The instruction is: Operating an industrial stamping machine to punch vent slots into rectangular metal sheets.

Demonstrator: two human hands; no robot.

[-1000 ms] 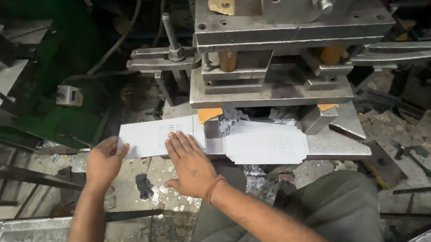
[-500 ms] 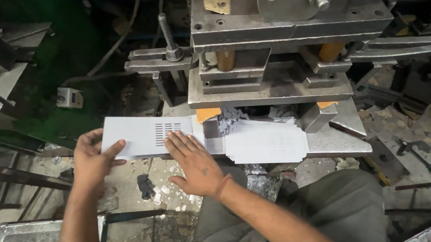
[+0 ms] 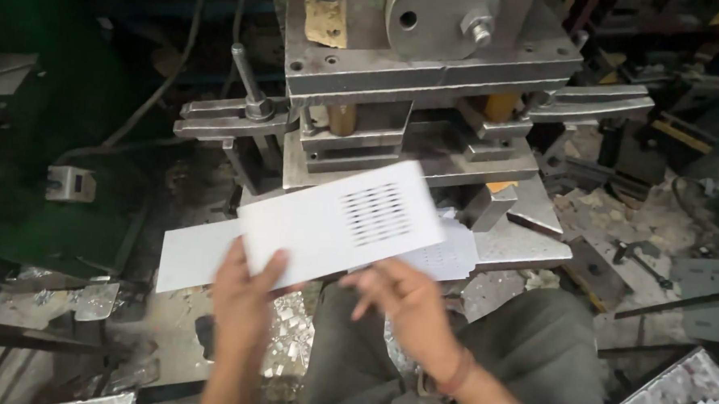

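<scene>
L hand grips the near-left corner of a white sheet-metal panel — thumb on top, fingers under it, so closed on the panel. The panel is lifted off the bed and tilted, w/ a patch of dark punched slots toward its right end. R hand sits just beside the panel's lower edge, fingers spread and blurred; can't tell if it touches the sheet, but it holds nothing clearly — looks open. A reddish band is on the R wrist. Under the raised panel lies a second white sheet, flat, sticking out to the left, and another pale perforated piece shows at the right, partly hidden. Behind them stands a grey steel press w/ a stepped die block above the bed, a round disc and bolt on top, and a lever w/ upright rod on its left side. Bed plate juts out to the right. Person's grey-trousered knee is below the R forearm. Small shiny scrap bits lie on the floor near the L wrist; a tray w/ papers sits at lower right.
</scene>
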